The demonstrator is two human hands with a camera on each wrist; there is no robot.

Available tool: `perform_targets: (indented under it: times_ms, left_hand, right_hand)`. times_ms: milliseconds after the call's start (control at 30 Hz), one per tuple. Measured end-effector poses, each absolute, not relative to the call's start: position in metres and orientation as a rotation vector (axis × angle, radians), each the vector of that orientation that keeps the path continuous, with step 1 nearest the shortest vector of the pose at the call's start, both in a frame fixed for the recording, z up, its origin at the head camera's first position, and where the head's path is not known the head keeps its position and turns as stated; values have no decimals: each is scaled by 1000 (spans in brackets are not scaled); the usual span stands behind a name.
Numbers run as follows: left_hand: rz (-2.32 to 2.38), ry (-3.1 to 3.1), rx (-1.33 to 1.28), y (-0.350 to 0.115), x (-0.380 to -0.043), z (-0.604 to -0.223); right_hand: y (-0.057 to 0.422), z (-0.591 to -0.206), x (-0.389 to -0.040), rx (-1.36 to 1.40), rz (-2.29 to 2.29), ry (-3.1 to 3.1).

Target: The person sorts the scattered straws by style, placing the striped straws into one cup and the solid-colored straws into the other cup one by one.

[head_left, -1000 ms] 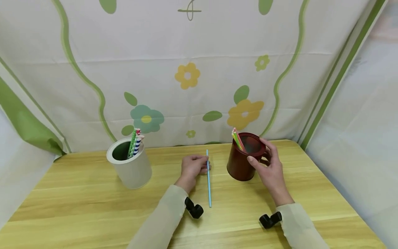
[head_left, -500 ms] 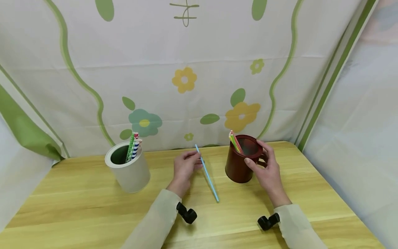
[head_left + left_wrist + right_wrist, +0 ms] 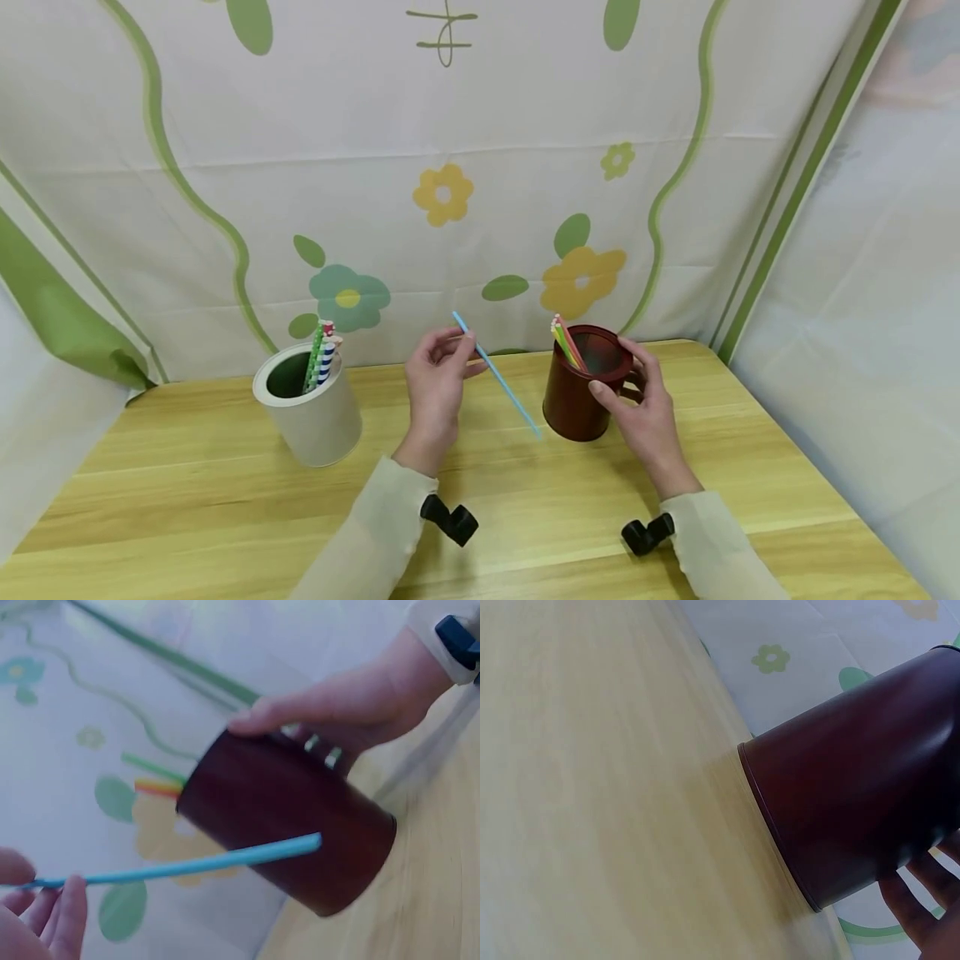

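Note:
In the head view my left hand (image 3: 435,387) pinches a light blue drinking straw (image 3: 501,382) near its upper end. It is raised off the table and slants down to the right toward a dark red mug (image 3: 576,404). The left wrist view has the straw (image 3: 187,865) crossing in front of the mug (image 3: 289,817). My right hand (image 3: 654,421) grips that mug at its rim and handle side, thumb on the near side. Several coloured straws (image 3: 567,343) lean inside the mug, which stands upright on the table.
A white cylindrical container (image 3: 318,427) with several patterned straws (image 3: 322,358) stands on the wooden table (image 3: 187,492) at the left. Behind the table hangs a flowered cloth (image 3: 375,200). More cloth closes off both sides.
My left hand has lifted the blue straw from the table and tilted it, so its lower end swings right toward the mug. My right hand stays on the mug.

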State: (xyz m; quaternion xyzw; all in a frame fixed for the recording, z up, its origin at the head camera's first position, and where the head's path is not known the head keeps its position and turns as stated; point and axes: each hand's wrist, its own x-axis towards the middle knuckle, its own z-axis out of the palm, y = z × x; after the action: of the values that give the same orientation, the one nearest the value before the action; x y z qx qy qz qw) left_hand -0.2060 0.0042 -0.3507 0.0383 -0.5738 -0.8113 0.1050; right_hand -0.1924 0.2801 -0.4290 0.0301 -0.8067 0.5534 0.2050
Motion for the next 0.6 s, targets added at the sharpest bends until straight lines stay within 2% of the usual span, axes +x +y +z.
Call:
perform_targets:
  times_ms: [600]
  left_hand:
    - [-2257, -1373, -295, 27, -166, -297]
  right_hand:
    - [280, -431, -193, 99, 1552, -2240]
